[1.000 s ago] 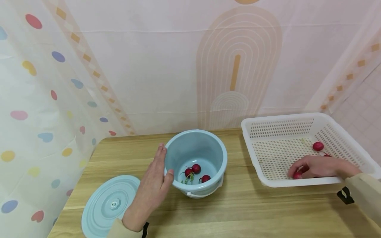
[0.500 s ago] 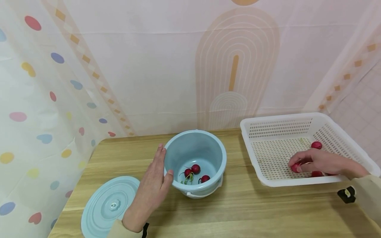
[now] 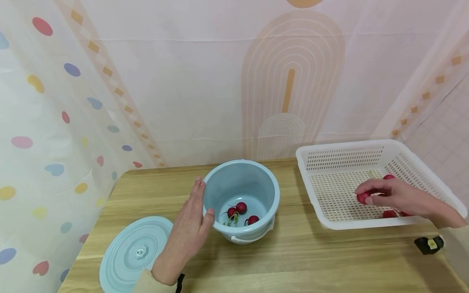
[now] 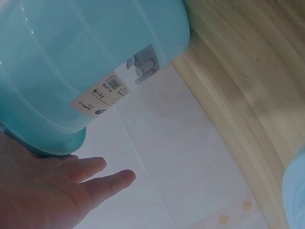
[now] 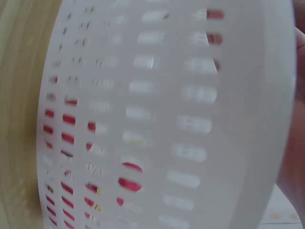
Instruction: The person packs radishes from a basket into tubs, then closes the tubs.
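A light blue bucket stands mid-table with three radishes inside, some with green stems. Against its left rim rests my left hand, fingers straight; the left wrist view shows the fingers by the rim and a label on the bucket's side. Over the white basket, my right hand pinches a radish between thumb and fingers. More radishes lie in the basket beneath and behind that hand. Through the basket's slots, red patches show in the right wrist view, where the hand is mostly hidden.
On the left of the wooden table lies a round light blue lid, partly behind my left forearm. A white handle hangs at the bucket's front. A patterned curtain rises behind the table.
My right hand has taken hold of a radish and lifted it slightly off the basket's bottom. Radishes beneath the hand have come into sight. The left hand stays at the bucket.
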{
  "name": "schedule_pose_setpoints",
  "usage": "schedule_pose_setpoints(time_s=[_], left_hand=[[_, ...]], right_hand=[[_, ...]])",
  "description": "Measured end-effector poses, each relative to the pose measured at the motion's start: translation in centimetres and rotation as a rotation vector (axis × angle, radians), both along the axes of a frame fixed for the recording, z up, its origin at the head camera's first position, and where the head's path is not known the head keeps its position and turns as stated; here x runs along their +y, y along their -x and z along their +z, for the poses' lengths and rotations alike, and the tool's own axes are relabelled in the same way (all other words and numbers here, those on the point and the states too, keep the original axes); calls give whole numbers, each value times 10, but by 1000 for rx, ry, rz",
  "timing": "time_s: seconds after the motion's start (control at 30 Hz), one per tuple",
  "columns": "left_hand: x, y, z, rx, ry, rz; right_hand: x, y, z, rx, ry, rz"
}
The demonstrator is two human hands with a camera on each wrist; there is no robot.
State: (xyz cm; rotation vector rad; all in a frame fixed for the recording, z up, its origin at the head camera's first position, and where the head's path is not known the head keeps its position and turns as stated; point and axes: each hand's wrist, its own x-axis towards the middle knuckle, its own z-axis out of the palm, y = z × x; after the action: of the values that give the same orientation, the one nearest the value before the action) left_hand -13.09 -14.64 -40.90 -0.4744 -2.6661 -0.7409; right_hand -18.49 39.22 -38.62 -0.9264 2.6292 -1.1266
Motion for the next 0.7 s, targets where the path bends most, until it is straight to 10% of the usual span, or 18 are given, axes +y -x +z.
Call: schedule_pose_setpoints(time_s=[0.7], left_hand=[[0,-2,3,-25,-14,1]], right_hand=[[-39,-23,9,87,191,-142]])
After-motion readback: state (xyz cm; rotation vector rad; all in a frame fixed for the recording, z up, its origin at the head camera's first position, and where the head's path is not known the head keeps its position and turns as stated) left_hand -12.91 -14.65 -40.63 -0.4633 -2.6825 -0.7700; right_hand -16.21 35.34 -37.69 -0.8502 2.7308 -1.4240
